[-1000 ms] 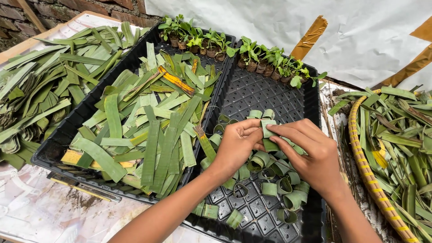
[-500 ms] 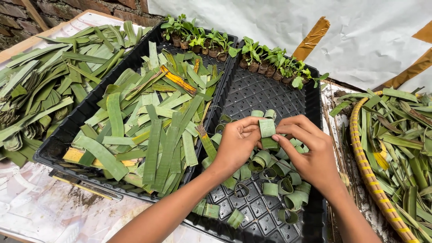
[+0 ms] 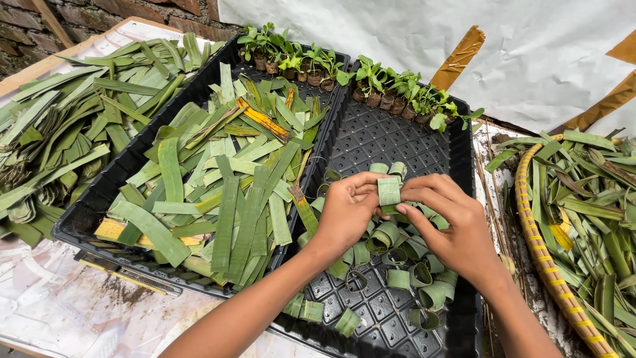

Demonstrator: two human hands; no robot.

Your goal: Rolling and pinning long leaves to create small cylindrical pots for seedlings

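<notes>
Two hands meet over the right-hand black tray [image 3: 457, 219]: your left hand [image 3: 348, 212] and right hand [image 3: 450, 232] both pinch one green leaf strip [image 3: 389, 192], held upright between the fingertips just above the pile of rolled leaf rings [image 3: 397, 265]. Both hands are closed on that strip, fingers curled, thumbs pressing from below. Keep the strip taut and its edges aligned as you curl it, so that the band closes evenly like the rings under it; a skewed overlap would likely spring open. Work close over the tray so that a finished ring drops among the others. The flat cut leaf strips [image 3: 218, 192] lie in the left tray [image 3: 86, 219], near your left forearm. Seedlings [image 3: 371, 83] line the far rims. How the strip's ends are fastened is hidden behind your fingers, and the woven basket [image 3: 536, 245] of leaves at right is cut off by the frame edge.
</notes>
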